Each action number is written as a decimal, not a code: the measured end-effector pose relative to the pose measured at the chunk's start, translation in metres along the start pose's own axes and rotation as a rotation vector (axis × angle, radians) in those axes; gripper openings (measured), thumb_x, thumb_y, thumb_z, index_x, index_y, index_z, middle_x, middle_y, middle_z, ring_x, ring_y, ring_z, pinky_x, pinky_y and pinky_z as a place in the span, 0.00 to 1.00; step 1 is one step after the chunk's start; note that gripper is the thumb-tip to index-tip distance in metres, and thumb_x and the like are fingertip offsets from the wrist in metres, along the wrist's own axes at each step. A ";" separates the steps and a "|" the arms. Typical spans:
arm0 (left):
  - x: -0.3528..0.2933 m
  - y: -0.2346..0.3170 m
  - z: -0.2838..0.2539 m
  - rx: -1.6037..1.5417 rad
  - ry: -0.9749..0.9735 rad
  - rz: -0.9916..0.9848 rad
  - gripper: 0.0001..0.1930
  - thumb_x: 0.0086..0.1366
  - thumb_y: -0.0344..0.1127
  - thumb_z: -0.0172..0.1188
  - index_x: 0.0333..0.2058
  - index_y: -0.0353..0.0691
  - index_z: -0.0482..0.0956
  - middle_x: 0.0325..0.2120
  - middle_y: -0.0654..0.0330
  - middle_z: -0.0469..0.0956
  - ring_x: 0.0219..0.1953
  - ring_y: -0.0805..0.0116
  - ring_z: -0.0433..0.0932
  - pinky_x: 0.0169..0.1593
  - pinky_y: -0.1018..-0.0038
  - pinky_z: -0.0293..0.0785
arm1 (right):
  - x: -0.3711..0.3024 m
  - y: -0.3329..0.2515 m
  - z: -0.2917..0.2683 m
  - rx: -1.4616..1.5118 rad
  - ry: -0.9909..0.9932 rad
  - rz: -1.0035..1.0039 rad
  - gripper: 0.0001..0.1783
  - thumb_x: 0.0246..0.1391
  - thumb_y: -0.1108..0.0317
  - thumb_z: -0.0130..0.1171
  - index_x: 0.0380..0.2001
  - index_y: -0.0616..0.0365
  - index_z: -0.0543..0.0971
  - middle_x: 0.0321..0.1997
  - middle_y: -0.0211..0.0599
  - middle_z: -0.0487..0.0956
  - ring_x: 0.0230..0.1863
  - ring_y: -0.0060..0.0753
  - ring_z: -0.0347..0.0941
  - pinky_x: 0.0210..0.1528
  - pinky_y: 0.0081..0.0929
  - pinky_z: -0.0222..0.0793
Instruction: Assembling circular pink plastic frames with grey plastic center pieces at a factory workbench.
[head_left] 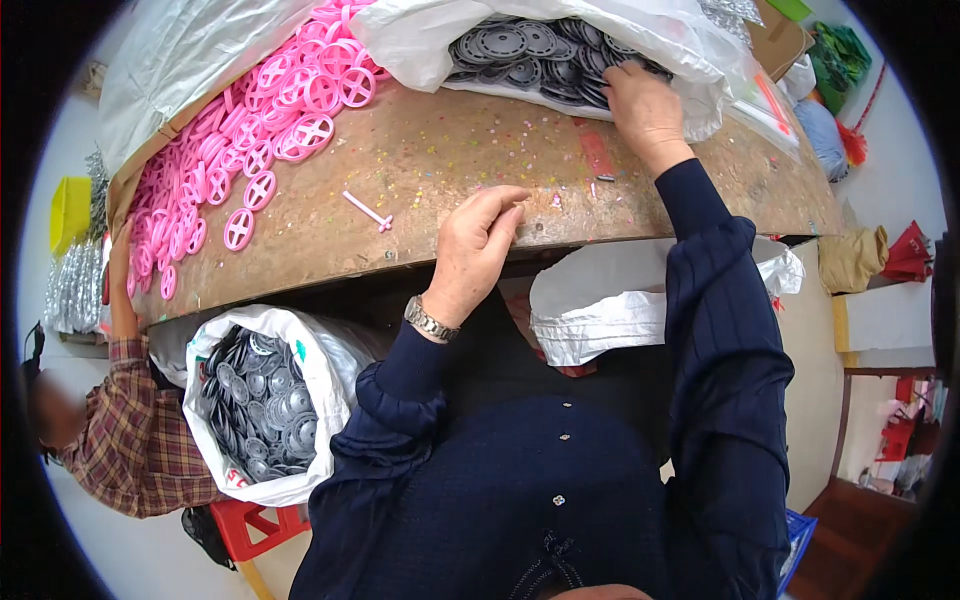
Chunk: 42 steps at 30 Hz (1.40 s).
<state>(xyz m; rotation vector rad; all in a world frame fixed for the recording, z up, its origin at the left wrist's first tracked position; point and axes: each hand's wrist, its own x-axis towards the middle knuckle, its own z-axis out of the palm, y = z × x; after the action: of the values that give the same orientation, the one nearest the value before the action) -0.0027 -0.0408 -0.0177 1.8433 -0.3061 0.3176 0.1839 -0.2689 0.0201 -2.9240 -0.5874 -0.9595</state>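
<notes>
My right hand [643, 108] reaches into the white sack [705, 75] at the far side of the table, its bent fingers closed at the edge of a heap of grey wheel-like plastic discs [563, 60]. Its fingertips are partly hidden among the discs. My left hand [476, 245], with a metal watch on the wrist, hovers by the table's near edge. Its fingers are curled in and the thumb lies close to the forefinger; what they hold, if anything, is hidden. A thin pink plastic stick [366, 210] lies on the wooden table [420, 150] left of that hand.
Pink ring-shaped wheels with crossed spokes [250, 130] spread over the table's left. An open white sack [335, 430] of grey discs stands at my left, and a white bag [600, 325] hangs before my lap. Beyond, a person in a checked shirt [135, 430] reaches toward the table.
</notes>
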 end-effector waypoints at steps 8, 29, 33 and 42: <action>0.002 0.003 -0.002 -0.017 0.000 -0.025 0.10 0.65 0.24 0.54 0.44 0.33 0.79 0.31 0.56 0.79 0.28 0.69 0.78 0.33 0.74 0.74 | 0.005 0.014 0.012 0.096 0.016 0.031 0.06 0.56 0.64 0.54 0.31 0.51 0.79 0.36 0.37 0.80 0.39 0.47 0.80 0.37 0.43 0.76; 0.024 0.024 -0.004 -0.726 -0.131 -0.413 0.16 0.74 0.38 0.52 0.55 0.37 0.70 0.28 0.62 0.78 0.25 0.80 0.76 0.27 0.86 0.71 | -0.069 -0.076 -0.076 1.379 -0.113 0.420 0.07 0.62 0.70 0.59 0.38 0.63 0.80 0.31 0.25 0.79 0.30 0.13 0.74 0.33 0.14 0.71; 0.020 0.014 -0.003 -0.633 -0.074 -0.392 0.12 0.73 0.37 0.53 0.50 0.38 0.74 0.25 0.63 0.78 0.24 0.80 0.75 0.26 0.86 0.70 | -0.082 -0.084 -0.081 1.506 -0.187 0.422 0.09 0.65 0.68 0.56 0.40 0.63 0.79 0.33 0.26 0.79 0.30 0.13 0.73 0.34 0.14 0.69; 0.016 0.013 -0.015 0.410 0.125 0.533 0.15 0.58 0.18 0.59 0.44 0.38 0.80 0.29 0.57 0.79 0.32 0.60 0.80 0.35 0.71 0.75 | -0.083 -0.077 -0.084 1.778 -0.739 0.654 0.10 0.64 0.60 0.57 0.41 0.55 0.75 0.31 0.23 0.77 0.30 0.13 0.71 0.34 0.13 0.67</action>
<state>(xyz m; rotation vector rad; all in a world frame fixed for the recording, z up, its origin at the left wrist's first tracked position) 0.0062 -0.0311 0.0033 2.1068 -0.6875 0.9148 0.0471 -0.2362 0.0327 -1.4002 -0.1599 0.5915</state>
